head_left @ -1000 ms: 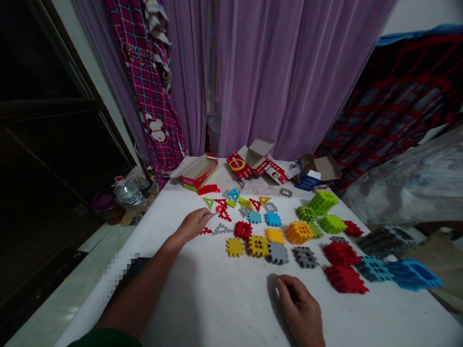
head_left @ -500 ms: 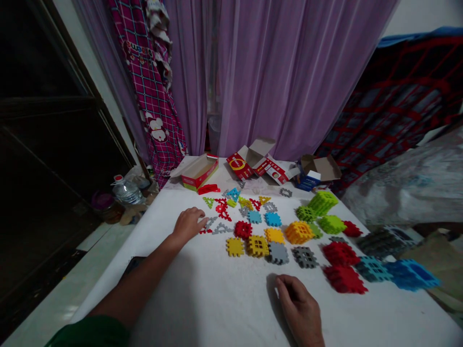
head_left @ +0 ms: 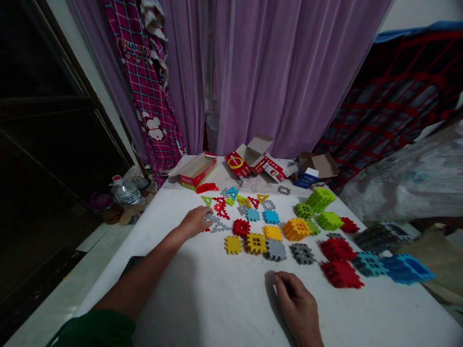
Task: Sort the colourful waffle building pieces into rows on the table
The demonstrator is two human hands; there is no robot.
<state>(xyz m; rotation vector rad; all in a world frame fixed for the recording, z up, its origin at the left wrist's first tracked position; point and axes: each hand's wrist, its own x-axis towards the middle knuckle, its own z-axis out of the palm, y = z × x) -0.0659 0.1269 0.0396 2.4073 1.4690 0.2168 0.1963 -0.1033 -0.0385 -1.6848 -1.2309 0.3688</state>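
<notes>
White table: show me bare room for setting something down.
Bare patch: the white table between the left hand and right hand, below the yellow block and grey block. Crowded: the triangle pieces beyond, and the red stacks right.

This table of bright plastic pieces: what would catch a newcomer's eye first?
The bright interlocking plastic blocks on the white table stand out first, with red and blue stacks towards the right. A sheer purple curtain hangs behind. The left hand reaches the grey triangular pieces, and the right hand rests near the front.
</notes>
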